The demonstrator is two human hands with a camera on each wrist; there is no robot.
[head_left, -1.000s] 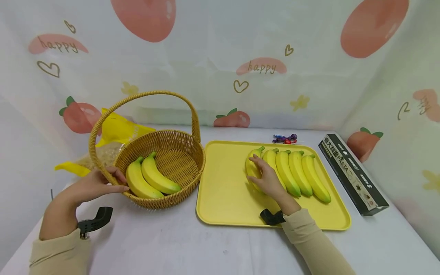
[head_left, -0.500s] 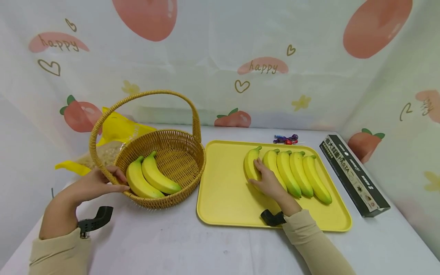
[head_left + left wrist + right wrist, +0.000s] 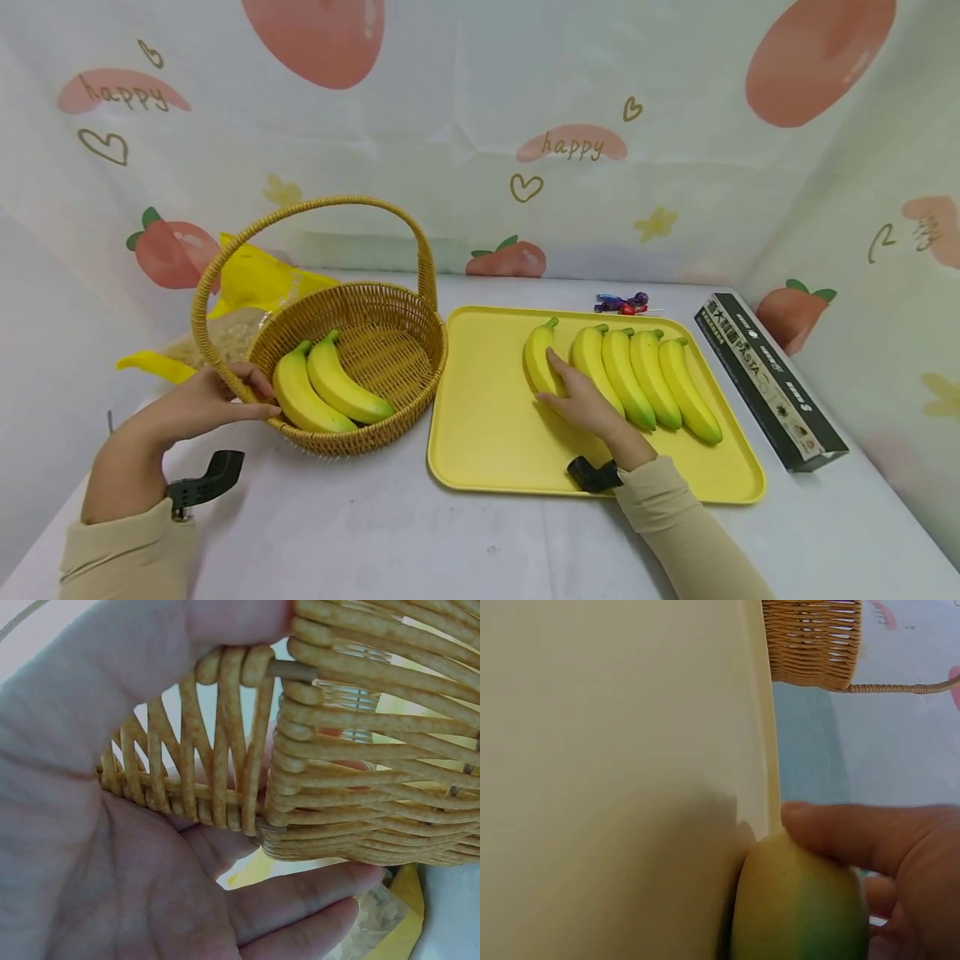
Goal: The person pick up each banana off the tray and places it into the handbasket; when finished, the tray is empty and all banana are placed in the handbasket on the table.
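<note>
My left hand (image 3: 213,404) grips the wicker basket (image 3: 423,400) at its left side, where the handle joins the rim. In the left wrist view, the thumb lies on one side of the woven handle base (image 3: 232,742) and the fingers are on the other. Two bananas (image 3: 341,387) lie side by side in the basket. My right hand (image 3: 588,404) holds a banana (image 3: 542,358) on the yellow tray (image 3: 480,400), thumb and fingers on opposite sides. The right wrist view shows the thumb against that banana's greenish end (image 3: 799,907). Several more bananas (image 3: 628,375) lie in a row to its right.
A black pasta box (image 3: 772,379) lies along the tray's right side. Wrapped lollipops (image 3: 622,303) are behind the tray. A yellow and clear bag (image 3: 258,279) lies behind the basket, whose tall handle (image 3: 322,202) arches over it. A printed cloth (image 3: 442,100) hangs at the back.
My right hand has closed round the leftmost banana on the tray and shifted it left, widening the gap to the row. My left hand stays on the basket.
</note>
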